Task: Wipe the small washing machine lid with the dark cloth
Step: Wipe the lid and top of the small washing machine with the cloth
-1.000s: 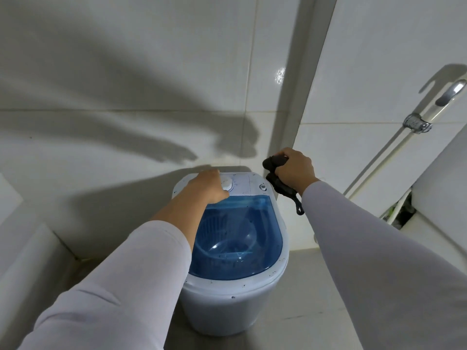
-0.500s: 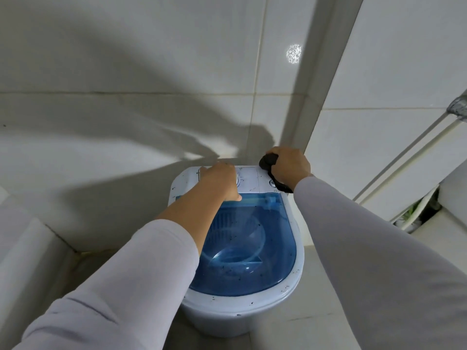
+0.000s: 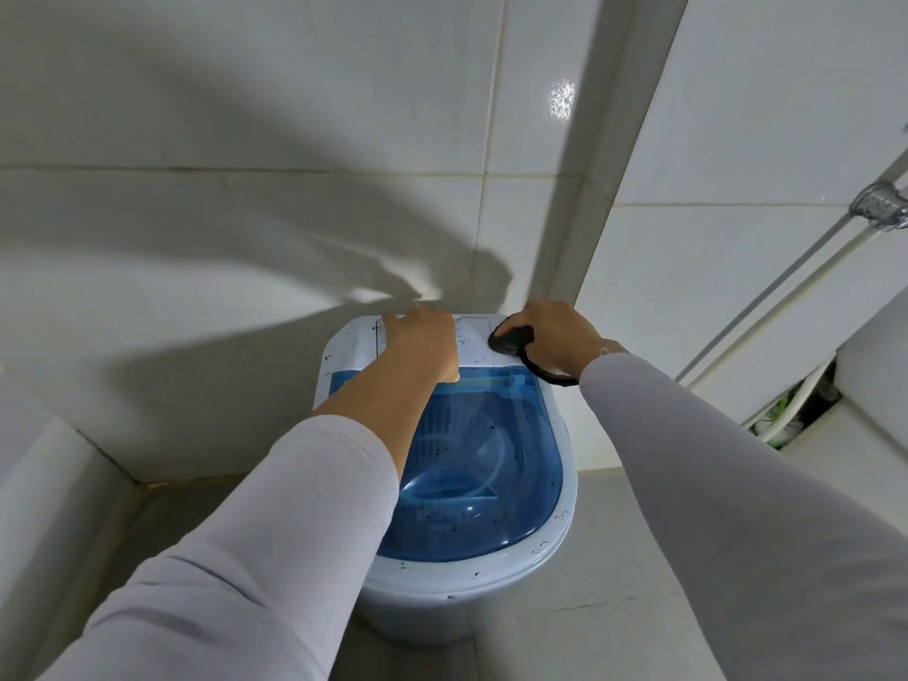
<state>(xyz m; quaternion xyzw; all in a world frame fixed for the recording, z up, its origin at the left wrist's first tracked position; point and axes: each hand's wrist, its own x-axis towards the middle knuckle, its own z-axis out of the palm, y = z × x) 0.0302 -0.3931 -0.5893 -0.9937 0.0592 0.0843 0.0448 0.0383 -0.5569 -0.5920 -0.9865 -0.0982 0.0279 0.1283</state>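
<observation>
A small white washing machine (image 3: 540,572) stands on the floor in a tiled corner. Its see-through blue lid (image 3: 481,484) is down and dotted with dark specks, as is the white rim. My right hand (image 3: 555,336) is shut on a bunched dark cloth (image 3: 511,336) and presses it on the far right corner of the white control panel (image 3: 474,346); a dark strand hangs from the cloth below my wrist. My left hand (image 3: 422,346) rests curled on the panel's middle, covering the knob, right at the lid's far edge.
White tiled walls close in behind and to the right. A low tiled ledge (image 3: 54,484) runs along the left. Pipes with a chrome fitting (image 3: 879,208) slant down the right wall, hoses and clutter (image 3: 791,415) below them. Grey floor tiles (image 3: 614,621) lie beside the machine.
My right hand has come down and left with the cloth, from beside the machine's far right edge onto the control panel corner. My left hand slid slightly back over the panel. The view moved closer.
</observation>
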